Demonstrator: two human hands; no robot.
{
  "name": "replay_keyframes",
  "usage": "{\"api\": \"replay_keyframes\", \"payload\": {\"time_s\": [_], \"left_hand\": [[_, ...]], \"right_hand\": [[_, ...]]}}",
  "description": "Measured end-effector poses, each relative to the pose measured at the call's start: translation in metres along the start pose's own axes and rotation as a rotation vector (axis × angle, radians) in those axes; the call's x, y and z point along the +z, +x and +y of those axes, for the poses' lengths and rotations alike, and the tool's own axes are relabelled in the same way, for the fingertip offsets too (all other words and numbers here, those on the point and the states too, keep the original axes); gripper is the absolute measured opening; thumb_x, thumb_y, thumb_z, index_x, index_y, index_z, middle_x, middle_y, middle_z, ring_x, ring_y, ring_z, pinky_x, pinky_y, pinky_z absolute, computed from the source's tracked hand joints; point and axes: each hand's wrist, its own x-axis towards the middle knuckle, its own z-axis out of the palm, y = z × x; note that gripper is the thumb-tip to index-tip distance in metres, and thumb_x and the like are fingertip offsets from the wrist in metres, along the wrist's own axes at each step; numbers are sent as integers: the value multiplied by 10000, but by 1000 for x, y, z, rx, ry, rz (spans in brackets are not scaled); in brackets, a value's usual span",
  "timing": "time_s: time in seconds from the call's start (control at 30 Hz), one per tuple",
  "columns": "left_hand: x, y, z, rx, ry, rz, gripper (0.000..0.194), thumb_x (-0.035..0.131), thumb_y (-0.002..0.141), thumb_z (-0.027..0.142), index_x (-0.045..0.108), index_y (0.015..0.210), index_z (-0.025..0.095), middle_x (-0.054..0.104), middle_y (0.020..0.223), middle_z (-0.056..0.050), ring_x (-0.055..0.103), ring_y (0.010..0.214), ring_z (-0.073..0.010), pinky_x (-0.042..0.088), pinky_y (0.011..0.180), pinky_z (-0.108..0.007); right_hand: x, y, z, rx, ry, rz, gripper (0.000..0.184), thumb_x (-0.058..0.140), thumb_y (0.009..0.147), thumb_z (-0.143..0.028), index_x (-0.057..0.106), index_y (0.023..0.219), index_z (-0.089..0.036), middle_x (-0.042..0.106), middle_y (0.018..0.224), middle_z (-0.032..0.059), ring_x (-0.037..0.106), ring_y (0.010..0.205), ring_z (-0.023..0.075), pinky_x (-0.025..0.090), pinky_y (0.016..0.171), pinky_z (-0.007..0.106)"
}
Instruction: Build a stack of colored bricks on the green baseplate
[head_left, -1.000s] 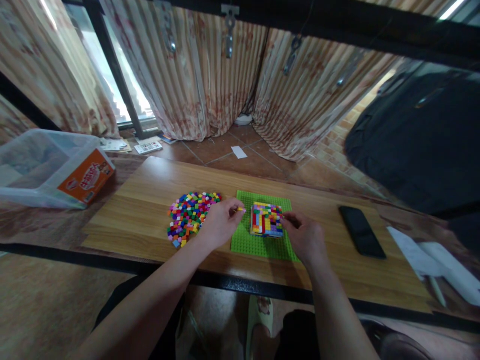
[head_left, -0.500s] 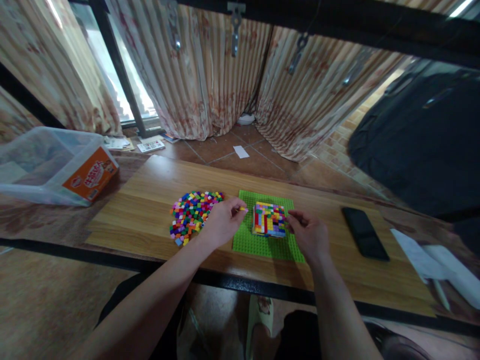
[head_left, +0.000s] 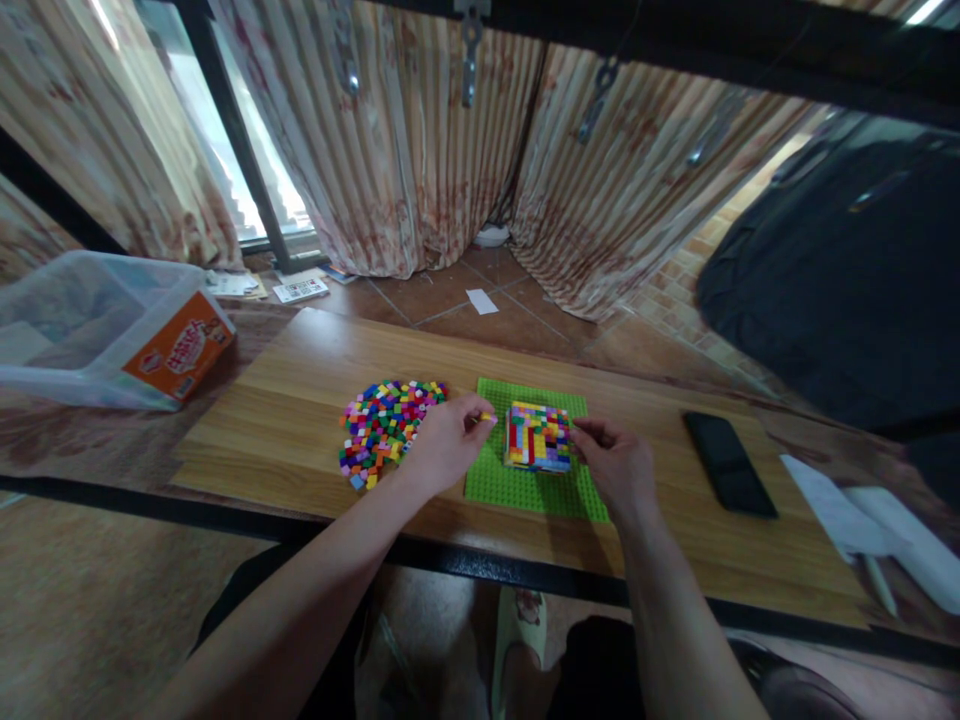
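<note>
A block of many-coloured toy bricks (head_left: 537, 437) stands on a green studded baseplate (head_left: 491, 482). My left hand (head_left: 448, 440) is over the baseplate's left edge, thumb and forefinger pinched on a small yellow brick (head_left: 486, 416). The brick is held apart from the block, on its left. Thumb and fingertips of my right hand (head_left: 616, 462) are closed at the block's right side; what lies between them, if anything, is too small to make out. Partly behind my left hand, a pile of loose coloured bricks (head_left: 386, 425) lies on the board.
A black phone (head_left: 730, 465) lies on the wooden board (head_left: 285, 400), right of my right hand. Beyond it are white papers (head_left: 832, 505) and a pen-like stick (head_left: 879, 587). At the far left stands a clear plastic bin (head_left: 105, 330) with an orange label. Curtains (head_left: 450, 150) hang behind.
My right hand's fingertips have shifted very slightly left, towards the block. The left hand keeps its pinch on the yellow brick, almost unmoved.
</note>
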Motion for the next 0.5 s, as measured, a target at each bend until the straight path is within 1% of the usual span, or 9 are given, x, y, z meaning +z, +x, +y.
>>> {"api": "replay_keyframes", "payload": {"time_s": [0.1,0.2,0.3,0.4,0.43,0.5], "left_hand": [[1,0,-1,-11,-9,0,127,550,839,173,675,845,151,685,746,-31,625,693,-147,465,633,-260],[3,-1,-3,-35,-69,-7,117,558,836,185,671,846,156,689,739,-29,635,685,-149,477,625,-261],[7,0,-6,-76,-229,-31,106,557,833,175,658,861,160,696,760,-27,662,689,-147,501,628,-259],[11,2,-6,-148,-418,-52,77,566,821,154,636,853,161,693,765,-18,674,671,-134,509,617,-242],[11,2,-5,-176,-469,-58,63,572,817,147,628,843,160,686,749,-10,670,655,-126,504,608,-231],[12,2,-2,-225,-549,-75,35,584,812,139,612,827,155,669,717,4,656,624,-108,489,589,-210]], "right_hand": [[1,0,0,-7,21,-5,388,732,649,-467,729,849,-134,736,736,81,662,619,185,537,597,318],[0,0,1,-19,2,1,383,717,666,-474,731,848,-138,737,739,83,664,627,190,530,597,319],[0,-3,0,-64,-69,57,351,676,722,-462,734,867,-147,739,763,84,673,658,202,525,616,325],[4,-9,-9,-148,-96,128,332,628,780,-454,731,883,-156,741,791,82,674,671,202,529,632,329],[6,-13,-14,-181,-89,132,319,620,792,-446,729,882,-160,741,797,78,673,678,198,532,646,327],[14,-20,-23,-246,-56,82,295,599,822,-428,725,886,-169,741,810,69,673,700,189,535,663,317]]}}
